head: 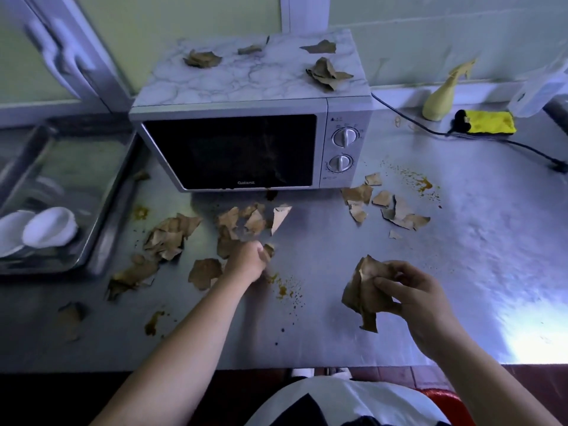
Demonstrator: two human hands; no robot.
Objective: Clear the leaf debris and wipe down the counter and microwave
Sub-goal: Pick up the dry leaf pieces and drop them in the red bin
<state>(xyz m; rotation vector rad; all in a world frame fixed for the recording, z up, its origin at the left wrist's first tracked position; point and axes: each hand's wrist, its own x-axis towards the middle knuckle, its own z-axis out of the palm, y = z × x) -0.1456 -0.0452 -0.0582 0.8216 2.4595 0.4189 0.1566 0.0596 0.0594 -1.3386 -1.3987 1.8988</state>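
Both hands grip: left hand (pixel 246 260) a leaf scrap (pixel 268 249), right hand (pixel 421 298) a crumpled leaf bunch (pixel 362 292).

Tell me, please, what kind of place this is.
Most likely a kitchen, maybe a commercial one: a steel counter, a microwave, and a metal tray holding white bowls.

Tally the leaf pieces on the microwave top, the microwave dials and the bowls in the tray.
Leaf pieces on microwave top: 4
Dials: 2
White bowls in tray: 2
Total: 8
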